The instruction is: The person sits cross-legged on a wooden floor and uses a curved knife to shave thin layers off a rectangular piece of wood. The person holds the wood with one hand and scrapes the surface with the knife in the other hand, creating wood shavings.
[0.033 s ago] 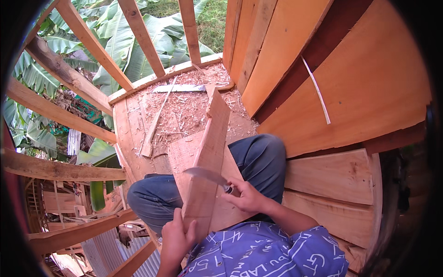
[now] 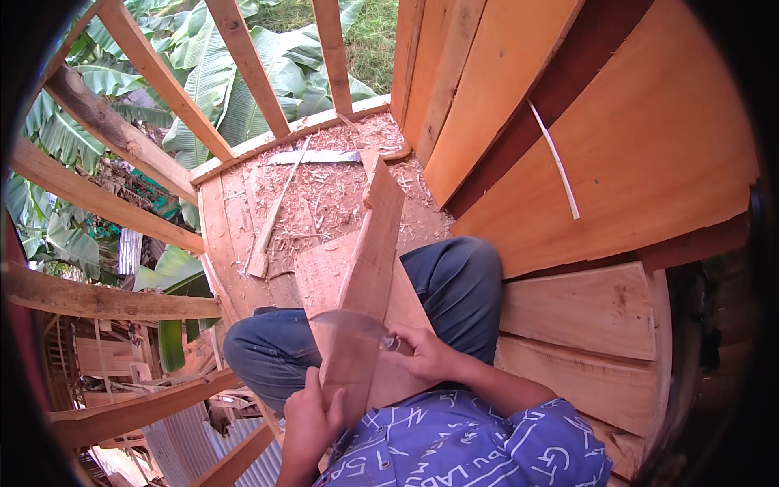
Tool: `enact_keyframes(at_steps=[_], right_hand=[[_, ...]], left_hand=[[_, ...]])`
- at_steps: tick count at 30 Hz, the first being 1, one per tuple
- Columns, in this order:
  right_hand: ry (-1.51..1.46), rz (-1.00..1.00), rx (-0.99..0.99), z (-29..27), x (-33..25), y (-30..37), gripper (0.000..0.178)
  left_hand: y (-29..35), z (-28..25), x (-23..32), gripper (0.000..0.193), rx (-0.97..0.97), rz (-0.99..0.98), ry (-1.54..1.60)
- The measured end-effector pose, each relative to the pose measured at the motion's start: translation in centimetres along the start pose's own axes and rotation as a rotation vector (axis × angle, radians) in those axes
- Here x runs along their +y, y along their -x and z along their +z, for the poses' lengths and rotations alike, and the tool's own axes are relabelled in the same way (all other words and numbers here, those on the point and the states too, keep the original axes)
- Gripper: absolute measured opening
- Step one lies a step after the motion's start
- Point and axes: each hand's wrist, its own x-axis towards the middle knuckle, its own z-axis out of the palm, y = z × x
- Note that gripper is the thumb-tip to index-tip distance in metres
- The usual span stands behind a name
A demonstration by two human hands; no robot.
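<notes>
Right now, the narrow wooden plank [image 2: 369,264] stands near the middle of the frame, its long axis running from lower centre up and slightly right, the slim notched end pointing to the top of the frame. Beneath it, a broad flat board [image 2: 323,272] lies over the legs in dark blue jeans [image 2: 454,280], its length slanting from centre left toward lower right. At lower centre, the left hand [image 2: 312,412] has its fingers closed around the plank's near end. Just right of it, the right hand [image 2: 426,357] has its fingers wrapped around the handle of a knife [image 2: 349,321], whose motion-blurred blade points left across the plank; whether it touches the wood I cannot tell. Pale shavings [image 2: 324,199] litter the floor at upper centre
</notes>
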Motion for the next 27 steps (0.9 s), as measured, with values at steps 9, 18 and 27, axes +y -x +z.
enact_keyframes(at_steps=[9,18,27], right_hand=[[0.236,0.103,0.295,-1.2,1.4,-1.3,0.024],[0.390,0.087,0.058,0.6,-0.1,-1.2,0.041],[0.562,-0.009,0.010,1.5,-0.9,-0.7,0.041]], left_hand=[[0.3,0.3,-0.3,0.033,0.025,-0.009,-0.003],[0.2,0.3,-0.3,0.034,0.039,0.024,-0.014],[0.2,0.3,0.0,0.034,0.037,0.029,-0.009]])
